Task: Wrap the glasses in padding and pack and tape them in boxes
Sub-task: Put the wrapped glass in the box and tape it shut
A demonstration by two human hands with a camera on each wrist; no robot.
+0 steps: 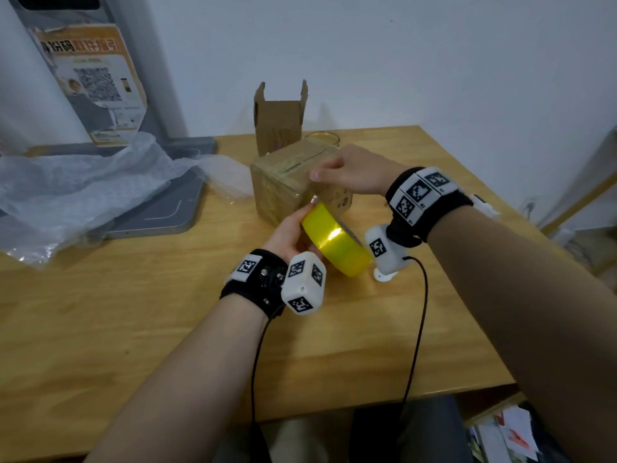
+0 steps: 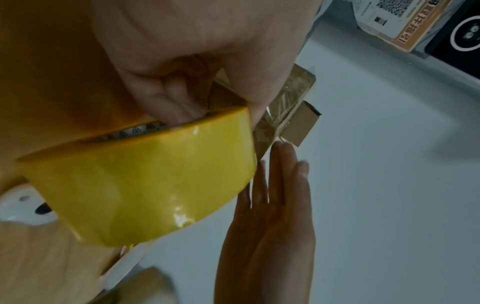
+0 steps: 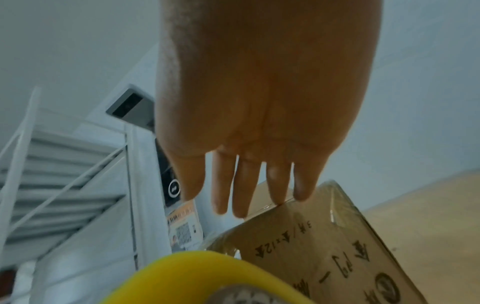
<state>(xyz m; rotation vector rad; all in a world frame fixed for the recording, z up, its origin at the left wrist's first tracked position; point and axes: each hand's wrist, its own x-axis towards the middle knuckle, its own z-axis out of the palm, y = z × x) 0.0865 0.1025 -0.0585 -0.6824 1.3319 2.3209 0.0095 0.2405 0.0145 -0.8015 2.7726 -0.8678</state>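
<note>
Two hands on one box: taping is under way.

From the left, loose padding point(image 1: 76, 192) lies on the table point(image 1: 133, 312), well apart from my work. My left hand point(image 1: 287, 228) grips the yellow tape roll point(image 1: 337, 243), fingers hooked through its core, held just beside the closed box point(image 1: 283, 185). My right hand point(image 1: 347, 173) lies on the box top with fingers straight, pressing it down. Behind stand an open box point(image 1: 278, 123) and a glass point(image 1: 325, 139), not yet wrapped. I judge the strip is being run round the near corner; next I must pull it taut, smooth it flat and tear it off.
</note>
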